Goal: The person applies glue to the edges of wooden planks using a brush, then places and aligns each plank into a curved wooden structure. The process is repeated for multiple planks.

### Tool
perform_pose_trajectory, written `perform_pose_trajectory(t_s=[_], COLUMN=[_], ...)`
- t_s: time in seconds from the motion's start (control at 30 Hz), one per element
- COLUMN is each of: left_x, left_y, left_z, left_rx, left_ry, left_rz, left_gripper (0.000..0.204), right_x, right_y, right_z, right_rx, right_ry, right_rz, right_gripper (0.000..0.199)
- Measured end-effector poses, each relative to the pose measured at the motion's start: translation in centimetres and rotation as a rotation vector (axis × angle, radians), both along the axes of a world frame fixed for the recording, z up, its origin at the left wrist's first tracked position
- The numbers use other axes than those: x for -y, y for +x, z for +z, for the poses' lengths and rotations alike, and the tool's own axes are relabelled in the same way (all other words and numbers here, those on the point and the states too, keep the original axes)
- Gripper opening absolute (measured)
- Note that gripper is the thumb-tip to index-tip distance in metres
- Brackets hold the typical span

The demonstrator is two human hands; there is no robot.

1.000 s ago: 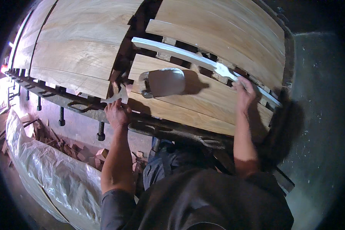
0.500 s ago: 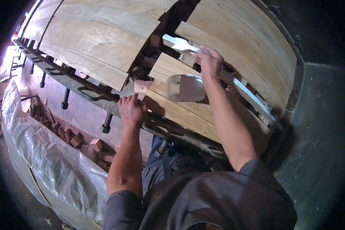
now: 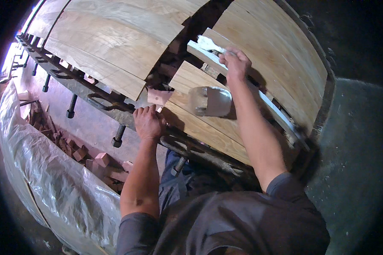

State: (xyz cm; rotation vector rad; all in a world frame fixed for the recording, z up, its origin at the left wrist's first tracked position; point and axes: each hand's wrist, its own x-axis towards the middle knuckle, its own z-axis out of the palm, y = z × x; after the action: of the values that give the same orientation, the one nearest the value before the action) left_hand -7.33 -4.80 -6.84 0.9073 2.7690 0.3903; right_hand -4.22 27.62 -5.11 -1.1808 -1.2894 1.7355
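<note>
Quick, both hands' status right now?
Left hand: curled over the metal rail; whether gripping, can't tell.
Right hand: closed, holding the brush.

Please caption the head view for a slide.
Right hand holding a brush by a white-edged strip; left hand on metal rail.

One tub [image 3: 219,102]; two hands, the left hand [image 3: 150,122] below left of the tub, the right hand [image 3: 237,63] above right; one brush [image 3: 209,43] and one white-edged strip [image 3: 206,54] above it; at least four bolts [image 3: 119,135] left of it, another below left; one plastic sheet [image 3: 59,174] far lower left.
</note>
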Motion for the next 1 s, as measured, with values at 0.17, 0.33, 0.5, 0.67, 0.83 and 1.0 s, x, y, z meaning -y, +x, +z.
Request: perform_pose_trajectory(t_s=[0.17, 0.33, 0.5, 0.67, 0.83, 1.0], left_x=[0.1, 0.1, 0.7, 0.1, 0.0, 0.5], left_y=[0.1, 0.2, 0.1, 0.3, 0.4, 0.1], left_z=[-0.7, -1.1, -2.7, -2.0, -1.6, -2.5], left_rx=[-0.034, -0.045, -0.193, -0.134, -0.151, -0.160], left_ry=[0.038, -0.015, 0.057, 0.045, 0.005, 0.007], left_rz=[-0.005, -0.004, -0.056, -0.082, -0.080, -0.087], left_gripper=[0.041, 0.044, 0.035, 0.031, 0.030, 0.033], right_x=[-0.3, -0.2, 4.1, 8.1, 6.9, 5.6], right_y=[9.9, 18.8, 22.3, 19.2, 18.8, 21.9], right_z=[-0.1, 1.2, 5.5, 4.9, 3.6, 3.6], right_rx=[0.207, 0.333, 0.438, 0.395, 0.255, 0.270], right_ry=[0.303, 0.432, 0.856, 0.914, 0.831, -0.036], right_rz=[0.042, -0.112, 0.032, 0.571, 0.477, 0.178], right_gripper=[0.016, 0.016, 0.017, 0.029, 0.024, 0.020])
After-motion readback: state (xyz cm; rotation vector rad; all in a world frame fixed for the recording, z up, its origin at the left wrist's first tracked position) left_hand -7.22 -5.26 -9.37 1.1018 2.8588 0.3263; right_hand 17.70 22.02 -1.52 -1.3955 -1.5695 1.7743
